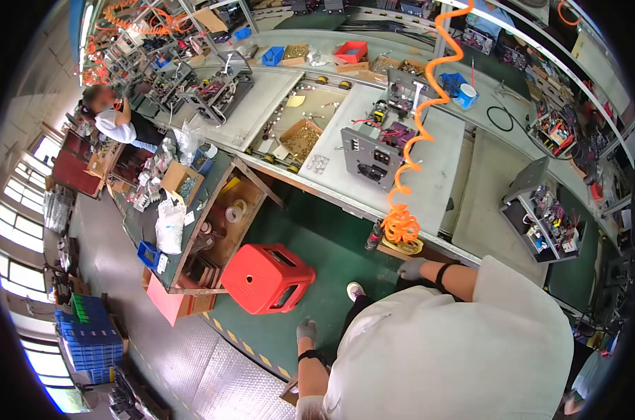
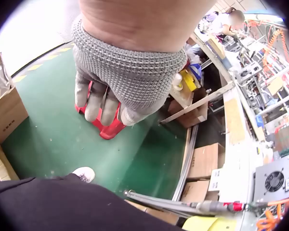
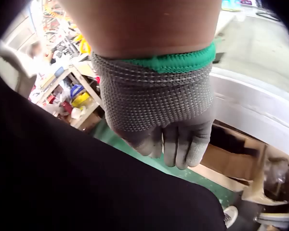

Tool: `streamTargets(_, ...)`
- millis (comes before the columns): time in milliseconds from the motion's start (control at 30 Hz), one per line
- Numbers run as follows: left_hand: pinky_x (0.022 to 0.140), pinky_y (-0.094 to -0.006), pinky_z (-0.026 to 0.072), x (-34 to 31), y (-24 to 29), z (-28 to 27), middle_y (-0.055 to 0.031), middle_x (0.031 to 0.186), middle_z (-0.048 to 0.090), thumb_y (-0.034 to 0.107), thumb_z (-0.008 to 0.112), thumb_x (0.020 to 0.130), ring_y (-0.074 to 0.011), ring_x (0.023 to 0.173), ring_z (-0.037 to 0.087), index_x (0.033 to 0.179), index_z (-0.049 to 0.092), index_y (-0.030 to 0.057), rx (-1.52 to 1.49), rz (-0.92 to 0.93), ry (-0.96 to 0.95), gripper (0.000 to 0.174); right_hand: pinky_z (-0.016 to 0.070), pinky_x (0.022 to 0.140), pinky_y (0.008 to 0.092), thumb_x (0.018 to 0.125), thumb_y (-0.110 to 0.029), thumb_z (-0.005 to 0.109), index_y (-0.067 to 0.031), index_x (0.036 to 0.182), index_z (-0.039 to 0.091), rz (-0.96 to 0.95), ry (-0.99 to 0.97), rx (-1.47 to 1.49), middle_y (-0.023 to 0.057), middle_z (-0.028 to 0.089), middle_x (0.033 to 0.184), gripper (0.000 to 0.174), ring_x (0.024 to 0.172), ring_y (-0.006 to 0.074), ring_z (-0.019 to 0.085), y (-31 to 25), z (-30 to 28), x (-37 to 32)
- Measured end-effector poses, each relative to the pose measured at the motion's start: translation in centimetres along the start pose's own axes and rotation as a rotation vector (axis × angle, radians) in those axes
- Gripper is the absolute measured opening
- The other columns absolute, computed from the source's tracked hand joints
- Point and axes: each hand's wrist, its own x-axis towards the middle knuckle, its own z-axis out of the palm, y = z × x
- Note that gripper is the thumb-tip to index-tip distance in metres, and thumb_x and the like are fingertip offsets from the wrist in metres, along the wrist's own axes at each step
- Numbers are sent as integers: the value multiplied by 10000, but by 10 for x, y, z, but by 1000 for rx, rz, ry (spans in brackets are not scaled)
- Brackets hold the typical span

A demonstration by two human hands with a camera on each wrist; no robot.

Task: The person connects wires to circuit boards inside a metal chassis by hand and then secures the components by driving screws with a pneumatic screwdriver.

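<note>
Both hands wear grey gloves and hold nothing. In the head view my left hand [image 1: 306, 330] hangs low over the floor, below the red stool [image 1: 261, 278]; in the left wrist view the hand [image 2: 123, 79] has its fingers loosely extended, with the stool [image 2: 108, 130] partly hidden behind them. My right hand [image 1: 411, 269] is beside the bench's front edge, near a dark bottle-like tool [image 1: 375, 236]. Its fingers point down, relaxed, in the right wrist view, where the hand [image 3: 159, 108] is above open cardboard boxes [image 3: 226, 161]. A metal chassis [image 1: 368, 159] stands on the bench.
A coiled orange hose [image 1: 401, 225] hangs over the bench front. Another open chassis [image 1: 541, 217] stands at the right. Left of the stool is a side table [image 1: 204, 183] with parts and bags. A seated person [image 1: 114, 126] works at the far left. Cardboard boxes [image 2: 202, 161] lie under the bench.
</note>
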Motion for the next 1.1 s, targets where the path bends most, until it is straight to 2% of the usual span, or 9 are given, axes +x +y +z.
streamTargets(67,742,-299,470,-11,25,18,-119,971,656,184,567,817,-176,830,607,1185,586,86,-340,-40,-10,381,419,933,422,875,-306,424,-182,1158,589,39,80,-27,120,559,1207,351,1107,284,535,-3,-27,-19)
streamTargets(100,742,-299,470,-27,-24,-84,-119,971,656,184,567,817,-176,830,607,1185,586,86,-282,-112,29,381,430,915,414,873,-292,442,-177,1153,593,-78,201,20,115,588,1163,339,1087,285,547,-103,-25,20)
streamTargets(133,708,-303,462,-29,-8,-89,-92,922,649,176,560,817,-169,783,586,1171,591,75,-357,-151,26,370,428,918,405,858,-276,438,-174,1154,589,-118,221,15,117,582,1176,347,1099,292,541,-114,-49,35)
streamTargets(367,571,-279,431,-46,-31,-43,-63,871,626,146,549,806,-150,650,542,1178,571,56,-738,-396,22,383,447,883,384,862,-248,473,-135,1140,606,-353,209,-79,100,626,1104,329,1031,279,582,-190,-152,120)
streamTargets(600,554,-268,412,-35,-64,-83,-64,881,625,135,540,807,-149,661,544,1188,562,61,-798,-450,72,388,445,878,395,850,-223,485,-114,1108,622,-386,290,38,109,641,1060,312,1011,294,586,-229,-231,215)
streamTargets(833,536,-256,391,-28,-74,-177,-65,891,623,123,529,809,-148,674,546,1199,551,67,-797,-512,117,394,457,857,403,842,-215,484,-150,1094,636,-400,335,181,98,646,1044,301,989,293,594,-222,-308,239)
streamTargets(967,525,-249,379,101,61,-210,-65,897,622,116,523,810,-147,682,548,1205,545,71,-684,-473,1,398,467,809,418,818,-201,525,-144,1061,631,-450,623,285,85,637,961,271,926,306,599,-209,-331,221)
streamTargets(1033,522,-247,376,160,108,-241,-65,899,622,114,522,810,-147,684,548,1207,544,72,-564,-397,-110,399,461,787,423,795,-226,569,-142,1030,616,-398,747,-79,87,605,908,253,877,291,595,-206,-361,180)
streamTargets(1100,505,-248,363,211,166,-283,-58,892,619,115,518,821,-140,670,541,1185,556,73,-522,-310,76,368,418,861,423,753,-268,626,-137,1108,553,-258,845,-252,81,541,1087,385,1051,270,515,-187,-371,144)
